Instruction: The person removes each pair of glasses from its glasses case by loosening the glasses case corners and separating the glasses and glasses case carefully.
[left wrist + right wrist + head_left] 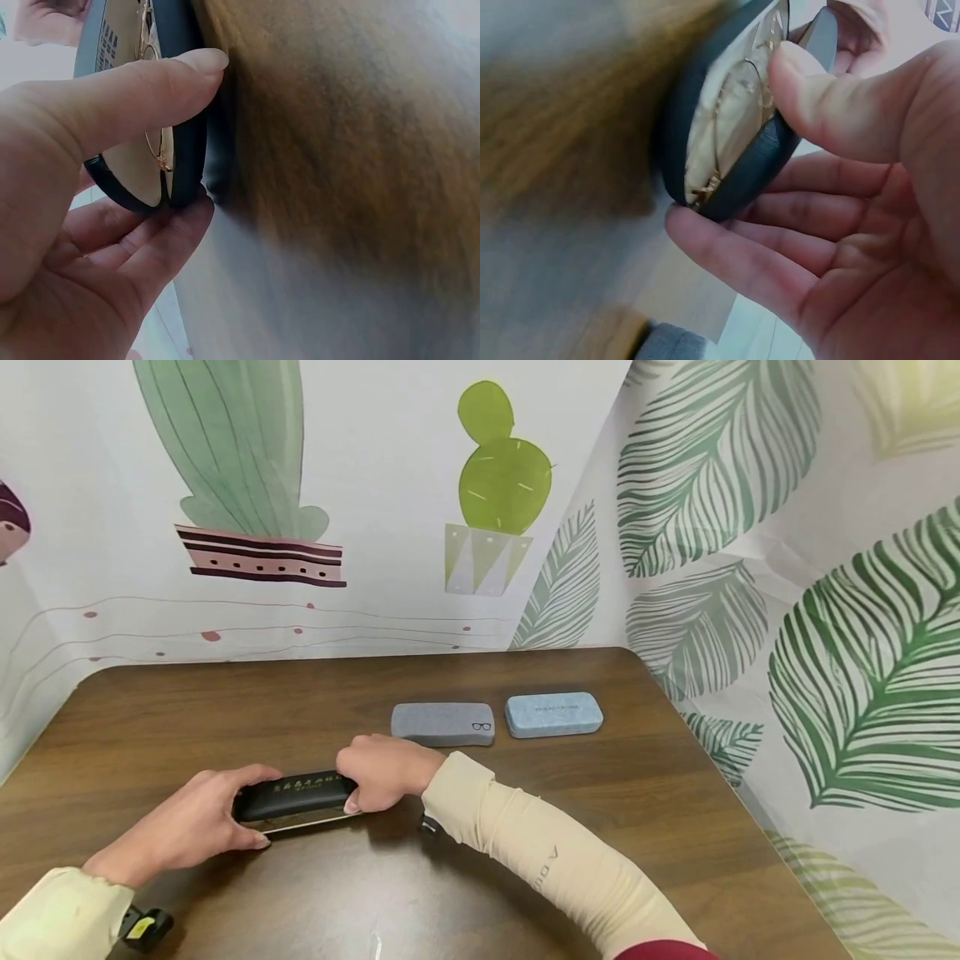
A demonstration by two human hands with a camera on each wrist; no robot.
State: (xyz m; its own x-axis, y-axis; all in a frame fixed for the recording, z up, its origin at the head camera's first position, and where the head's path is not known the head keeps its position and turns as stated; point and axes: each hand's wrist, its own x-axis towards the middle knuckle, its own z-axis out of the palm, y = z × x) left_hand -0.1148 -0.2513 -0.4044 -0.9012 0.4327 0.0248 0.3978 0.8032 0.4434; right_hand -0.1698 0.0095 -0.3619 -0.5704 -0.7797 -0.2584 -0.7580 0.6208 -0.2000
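Both hands hold a black eyeglasses case (303, 797) with gold lettering on its lid, above the left-centre of the table. At its left end the left hand (183, 822) grips it, thumb on the near side and fingers behind. The right hand (386, 770) grips the other end, its thumb also on the near side. Both wrist views show the case partly open, with a cream lining. Gold-framed eyeglasses (709, 182) lie inside, and part of their frame shows in the left wrist view too. In the head view the lid hides them.
A grey case (435, 720) with a small glasses print lies on the wooden table (225, 702), behind the right hand. Beside it on the right is a light blue case (555, 714). Behind the table hangs a printed cloth (397, 468) with cacti and leaves.
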